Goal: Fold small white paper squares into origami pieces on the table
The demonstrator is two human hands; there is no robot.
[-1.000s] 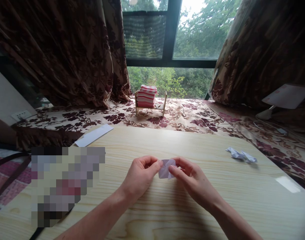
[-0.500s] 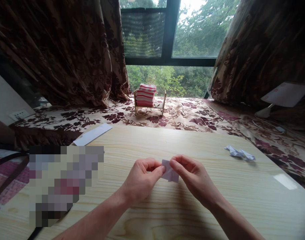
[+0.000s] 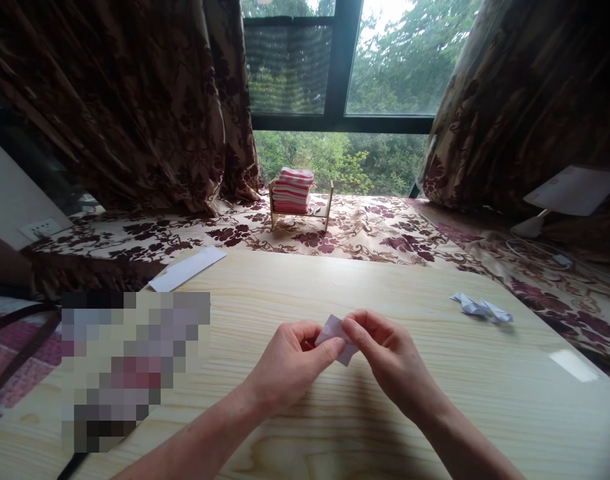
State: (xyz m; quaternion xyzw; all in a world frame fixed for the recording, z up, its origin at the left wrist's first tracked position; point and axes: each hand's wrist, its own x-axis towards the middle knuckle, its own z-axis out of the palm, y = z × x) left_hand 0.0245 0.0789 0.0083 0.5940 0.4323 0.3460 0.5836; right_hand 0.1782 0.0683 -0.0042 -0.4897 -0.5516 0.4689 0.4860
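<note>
Between my two hands is a small piece of folded white paper (image 3: 331, 327), held above the wooden table (image 3: 265, 287). My left hand (image 3: 297, 353) pinches its left part, with the thumb lying across the front face. On the other side, my right hand (image 3: 379, 340) grips the right edge between thumb and fingers. The paper is turned so that one corner points up and another points down. My fingers cover part of it, so its folds do not show fully. Further right on the table lie several folded white paper pieces (image 3: 482, 308), close together.
A flat white paper strip (image 3: 189, 268) lies at the table's far left edge. Nearer on the left is a pixelated patch. Behind the table, a small wooden rack (image 3: 329, 203) bears folded red-and-white cloths (image 3: 292, 191). A white lamp (image 3: 569, 190) stands at the right.
The folded paper has turned in my hands, so a corner now points up. My left thumb has slid to the right across its face. My right hand has barely moved.
</note>
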